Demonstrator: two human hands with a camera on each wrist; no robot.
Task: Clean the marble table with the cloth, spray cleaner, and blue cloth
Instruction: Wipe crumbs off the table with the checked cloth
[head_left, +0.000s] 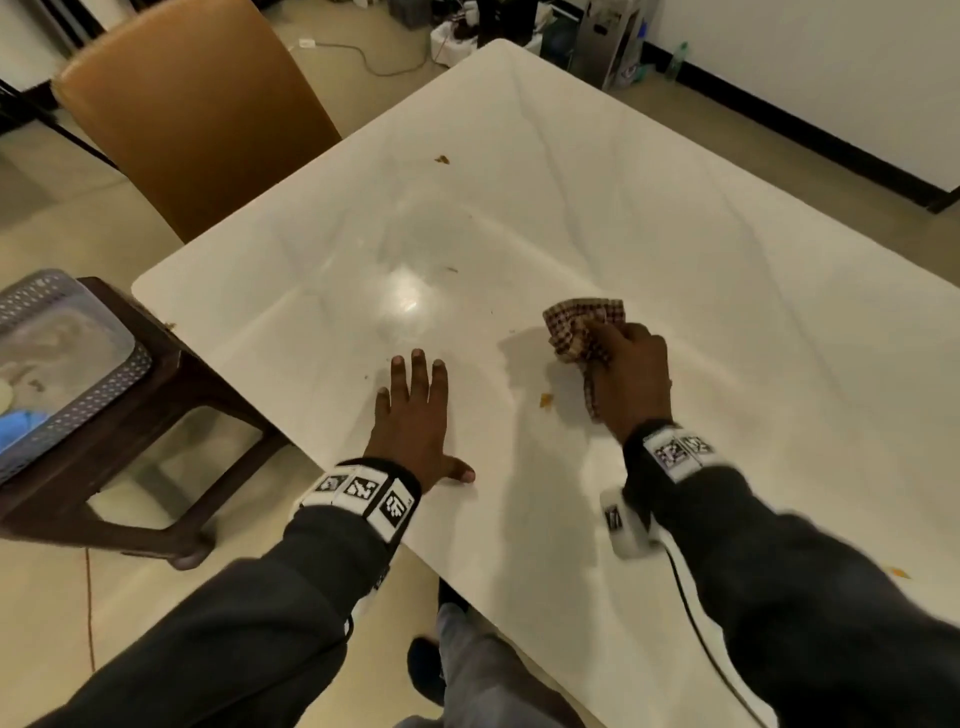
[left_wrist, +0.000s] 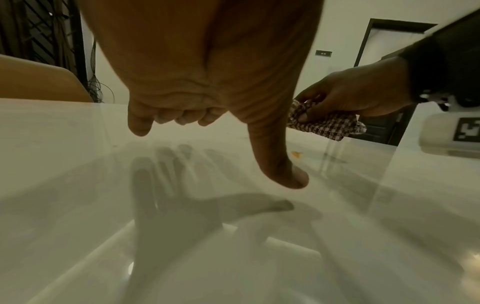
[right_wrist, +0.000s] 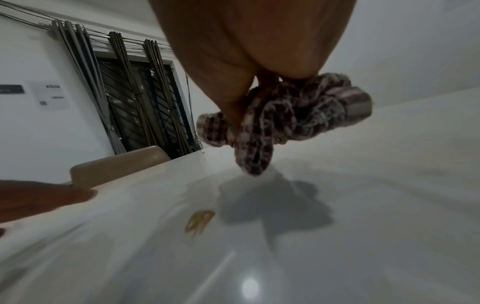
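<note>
1. Two hands work over the glossy white marble table (head_left: 597, 208): the right hand (head_left: 631, 374) clenches a bunched brown-and-white checked cloth (head_left: 579, 325), likely wadded for sweeping.
2. Just left of that fist lies an orange crumb (head_left: 546, 399), probably the next target.
3. Fingers straight and spread, the left hand (head_left: 415, 423) hovers palm-down, grasping nothing, perhaps ready to brace.
4. Neither a spray cleaner nor a blue cloth can be identified in any view.

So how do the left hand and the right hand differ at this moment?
The left hand is open with fingers spread; the right hand is curled. The left hand holds nothing; the right hand grips the bunched checked cloth. Both are over the marble table.
</note>
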